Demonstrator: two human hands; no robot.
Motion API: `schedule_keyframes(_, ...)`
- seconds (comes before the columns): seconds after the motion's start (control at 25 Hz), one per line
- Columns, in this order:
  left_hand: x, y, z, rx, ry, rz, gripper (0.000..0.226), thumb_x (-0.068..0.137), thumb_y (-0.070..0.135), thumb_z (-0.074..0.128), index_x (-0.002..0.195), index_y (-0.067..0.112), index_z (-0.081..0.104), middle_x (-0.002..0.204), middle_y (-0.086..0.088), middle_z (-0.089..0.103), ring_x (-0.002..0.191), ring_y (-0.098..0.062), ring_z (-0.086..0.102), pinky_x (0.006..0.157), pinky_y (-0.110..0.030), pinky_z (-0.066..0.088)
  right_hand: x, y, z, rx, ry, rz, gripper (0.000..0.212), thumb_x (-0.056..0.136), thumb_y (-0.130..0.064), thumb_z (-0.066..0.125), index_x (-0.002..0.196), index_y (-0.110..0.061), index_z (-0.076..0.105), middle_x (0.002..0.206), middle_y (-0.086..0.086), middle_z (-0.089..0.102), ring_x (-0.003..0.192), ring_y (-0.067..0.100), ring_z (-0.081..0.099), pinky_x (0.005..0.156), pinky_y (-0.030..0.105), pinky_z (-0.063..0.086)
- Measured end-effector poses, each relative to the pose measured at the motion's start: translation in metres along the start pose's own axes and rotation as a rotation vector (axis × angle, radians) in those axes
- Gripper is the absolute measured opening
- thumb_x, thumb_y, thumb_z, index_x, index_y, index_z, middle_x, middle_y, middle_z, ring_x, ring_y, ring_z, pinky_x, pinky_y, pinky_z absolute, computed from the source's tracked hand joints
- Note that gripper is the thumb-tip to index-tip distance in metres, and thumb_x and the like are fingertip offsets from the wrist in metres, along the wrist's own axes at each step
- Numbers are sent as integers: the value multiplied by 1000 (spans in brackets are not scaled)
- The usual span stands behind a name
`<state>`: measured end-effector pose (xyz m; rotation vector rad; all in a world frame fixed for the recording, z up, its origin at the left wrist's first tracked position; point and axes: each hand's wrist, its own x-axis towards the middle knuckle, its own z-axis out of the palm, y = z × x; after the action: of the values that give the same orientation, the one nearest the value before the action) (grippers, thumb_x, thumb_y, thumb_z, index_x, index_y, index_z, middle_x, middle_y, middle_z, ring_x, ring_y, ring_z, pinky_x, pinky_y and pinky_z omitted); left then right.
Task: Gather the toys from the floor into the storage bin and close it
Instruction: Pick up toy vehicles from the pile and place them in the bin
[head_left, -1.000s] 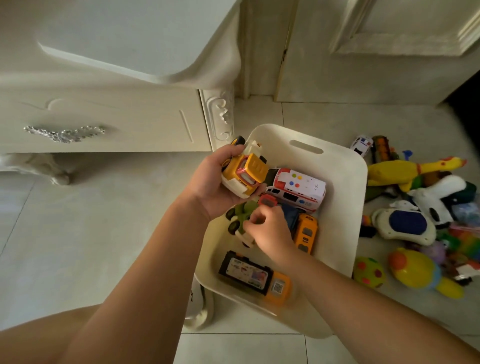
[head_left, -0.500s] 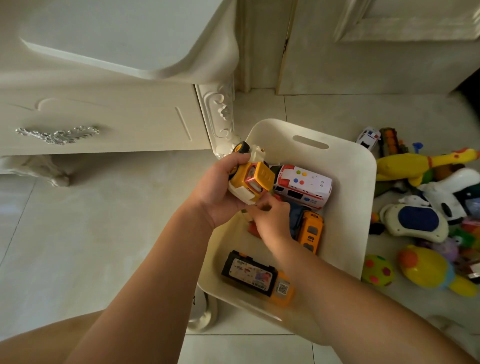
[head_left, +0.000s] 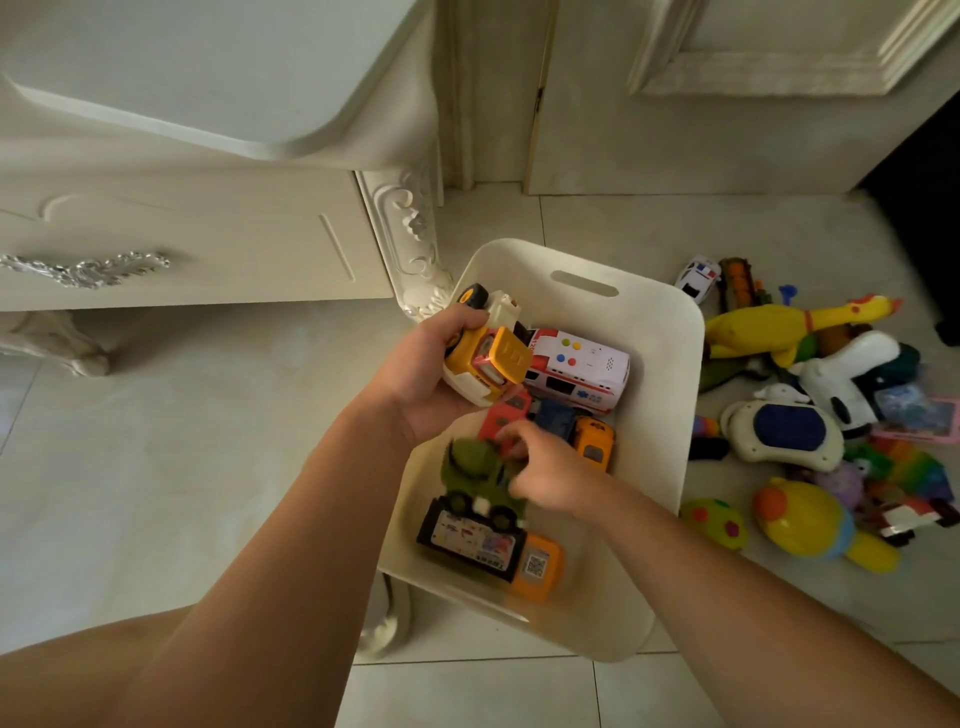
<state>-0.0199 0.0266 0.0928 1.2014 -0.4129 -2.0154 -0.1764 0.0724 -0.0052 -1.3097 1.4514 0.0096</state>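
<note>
Storage bin (head_left: 660, 374) sits between cabinet leg (head_left: 410, 234) and toy pile (head_left: 789, 436).

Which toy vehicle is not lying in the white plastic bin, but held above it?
The yellow and white toy truck, gripped in the left hand above the white plastic bin; the white toy ambulance and small orange toy bus lie inside it.

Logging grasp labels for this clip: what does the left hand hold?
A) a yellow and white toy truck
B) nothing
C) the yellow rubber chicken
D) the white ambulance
A: the left hand has its fingers curled round the yellow and white toy truck at the storage bin rim; the right hand pinches the green toy truck.
</note>
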Motion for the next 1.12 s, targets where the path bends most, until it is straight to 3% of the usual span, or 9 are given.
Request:
schedule_keyframes(0.08,0,-2,-2,-1,29,7,33,88,22,56,119,12,55,99,-15,65,89,-28,65,98,-53,47,1,8,14,-274,66,-125,63,81,9,53,134,-24,45,123,5,54,109,23,54,82,32,49)
schedule_keyframes(0.24,0,-10,-4,11,51,-38,33,88,22,56,119,11,54,93,-14,66,87,-28,64,94,-50,50,9,4,22,-309,242,-216,55,86,-3,56,137,-19,45,125,10,50,117,29,47,94,38,46)
schedule_keyframes(0.36,2,-14,-5,10,67,-68,34,88,22,58,120,12,52,89,-13,64,82,-26,66,91,-49,52,12,-3,27,-517,303,-325,61,86,-15,57,143,-23,37,131,9,47,116,28,44,85,36,46)
schedule_keyframes(0.44,4,-15,-6,6,75,-72,35,87,22,59,120,12,51,90,-13,64,81,-26,66,93,-50,51,13,3,31,-628,240,-330,62,89,-18,54,145,-24,30,134,10,45,109,29,53,74,35,46)
schedule_keyframes(0.56,5,-16,-6,5,82,-68,31,88,22,59,117,12,54,87,-12,66,81,-25,66,98,-52,48,11,12,28,-536,30,-146,59,95,-19,47,148,-24,22,134,14,42,97,30,59,72,34,44)
schedule_keyframes(0.64,5,-17,-7,2,86,-74,30,87,22,60,115,12,55,85,-12,66,80,-25,65,100,-53,46,8,13,29,-538,46,-128,57,96,-15,45,148,-22,22,132,15,38,84,26,56,67,34,42)
schedule_keyframes(0.72,6,-18,-6,3,94,-89,29,87,22,60,114,13,55,85,-11,65,81,-24,64,101,-54,44,2,7,34,-596,166,-186,58,93,-7,48,145,-20,25,134,15,35,77,25,56,61,34,44)
schedule_keyframes(0.88,4,-20,-5,-6,90,-102,26,87,21,59,112,13,56,80,-11,66,80,-24,64,102,-54,43,-10,0,50,-739,121,-223,81,81,6,59,145,-22,19,142,15,26,90,30,60,66,39,52)
schedule_keyframes(1.12,4,-23,-4,3,99,-97,25,88,21,59,111,12,58,82,-10,67,80,-24,64,103,-52,43,-2,5,50,-715,56,-226,85,81,-3,71,147,-16,20,149,12,25,109,32,58,79,41,53)
